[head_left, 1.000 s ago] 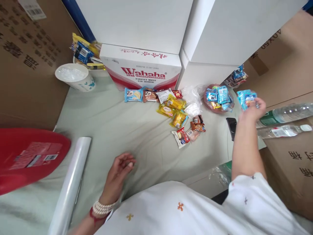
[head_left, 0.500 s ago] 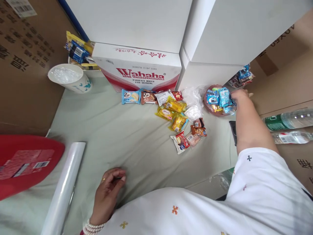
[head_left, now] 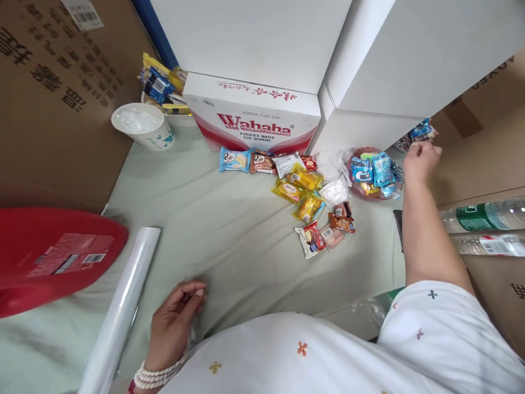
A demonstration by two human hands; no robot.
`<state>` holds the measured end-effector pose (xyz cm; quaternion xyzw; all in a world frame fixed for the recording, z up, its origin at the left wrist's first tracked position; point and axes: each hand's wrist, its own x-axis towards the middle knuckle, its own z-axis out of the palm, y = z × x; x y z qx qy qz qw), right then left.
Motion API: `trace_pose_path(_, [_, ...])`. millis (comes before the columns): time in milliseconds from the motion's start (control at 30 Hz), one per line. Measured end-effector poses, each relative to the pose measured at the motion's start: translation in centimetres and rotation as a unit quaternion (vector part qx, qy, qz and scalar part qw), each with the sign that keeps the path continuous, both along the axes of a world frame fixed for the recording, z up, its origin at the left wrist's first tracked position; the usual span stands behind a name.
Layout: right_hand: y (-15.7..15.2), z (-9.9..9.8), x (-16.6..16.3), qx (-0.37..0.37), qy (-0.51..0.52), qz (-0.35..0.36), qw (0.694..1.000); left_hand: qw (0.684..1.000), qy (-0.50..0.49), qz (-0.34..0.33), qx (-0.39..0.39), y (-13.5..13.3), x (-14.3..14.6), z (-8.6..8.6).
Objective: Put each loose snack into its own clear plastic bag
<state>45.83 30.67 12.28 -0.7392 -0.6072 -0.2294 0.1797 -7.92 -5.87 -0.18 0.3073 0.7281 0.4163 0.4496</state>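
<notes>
My right hand (head_left: 420,160) is stretched out to the far right, its fingers closed, just right of a brown bowl (head_left: 349,164) heaped with blue snack packets (head_left: 372,169). It is close below a few more blue packets (head_left: 423,131) lying by a cardboard box; whether it holds anything is hidden. My left hand (head_left: 175,320) rests near me on the pale green cloth (head_left: 229,241), fingers curled toward the thumb, with nothing seen in them. Loose snack packets (head_left: 305,191), yellow, brown and red, lie between the hands.
A white Wahaha carton (head_left: 254,123) and tall white boxes stand at the back. A paper cup (head_left: 141,126), a roll of clear film (head_left: 118,312) and a red plastic item (head_left: 53,257) are on the left. Two water bottles (head_left: 488,219) and a dark phone (head_left: 397,219) lie on the right.
My right hand put its blue packets down in the bowl, then moved right of it with closed fingers. My left hand drew back toward me and curled.
</notes>
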Motion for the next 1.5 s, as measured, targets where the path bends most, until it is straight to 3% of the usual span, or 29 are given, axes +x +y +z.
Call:
trace_pose_path(133, [-0.9, -1.5, -6.4, -0.157, 0.034, 0.117, 0.980, 1.000, 0.003, 0.001, -0.003, -0.3, -0.3, -0.1])
trace_pose_path(233, [-1.2, -3.3, -11.2, -0.292, -0.016, 0.087, 0.952, 0.999, 0.011, -0.025, 0.029, -0.1, 0.0, 0.6])
trace_pose_path(300, [-1.8, -4.0, -13.2, -0.317, -0.024, 0.062, 0.946, 0.998, 0.017, -0.021, 0.057, -0.1, 0.0, 1.3])
trace_pose_path(367, [-3.5, -4.3, -14.6, -0.270, 0.012, 0.107, 0.957, 0.997, 0.017, -0.010, 0.076, -0.2, 0.1, 2.1])
trace_pose_path(433, [-6.8, -4.7, -16.4, -0.209, 0.089, 0.197, 0.954, 0.996, -0.006, -0.014, 0.083, -0.1, 0.7, 2.9])
trace_pose_path(533, [-14.0, -5.6, -20.9, -0.181, 0.195, 0.306, 0.914, 0.991, -0.082, -0.068, 0.082, 1.5, 3.0, 4.0])
trace_pose_path(600, [-19.2, -6.4, -24.5, -0.193, 0.221, 0.342, 0.893, 0.980, -0.132, -0.117, 0.091, 3.8, 5.0, 4.1])
trace_pose_path(733, [-25.9, -7.9, -29.8, -0.276, 0.296, 0.390, 0.827, 0.959, -0.230, -0.109, 0.122, 8.1, 7.8, 2.6])
trace_pose_path(867, [-26.6, -8.5, -29.9, -0.349, 0.480, 0.348, 0.726, 0.957, -0.254, -0.104, 0.092, 8.5, 7.9, 1.2])
trace_pose_path(933, [-25.9, -8.6, -29.0, -0.385, 0.524, 0.325, 0.687, 0.960, -0.244, -0.116, 0.066, 7.8, 7.2, 0.9])
trace_pose_path(1100, [-25.0, -8.4, -28.9, -0.381, 0.578, 0.295, 0.659, 0.979, -0.183, -0.088, 0.036, 6.4, 5.7, 1.1])
trace_pose_path(1333, [-25.1, -8.0, -31.5, -0.391, 0.543, 0.379, 0.639, 0.972, -0.080, -0.209, 0.074, 5.7, 5.0, 2.4])
trace_pose_path(1467, [-24.8, -8.5, -30.8, -0.434, 0.627, 0.314, 0.565, 0.963, -0.142, -0.222, 0.050, 5.7, 4.8, 2.4])
trace_pose_path(1500, [-24.8, -8.7, -30.5, -0.430, 0.646, 0.293, 0.559, 0.964, -0.158, -0.210, 0.046, 5.8, 4.8, 2.4])
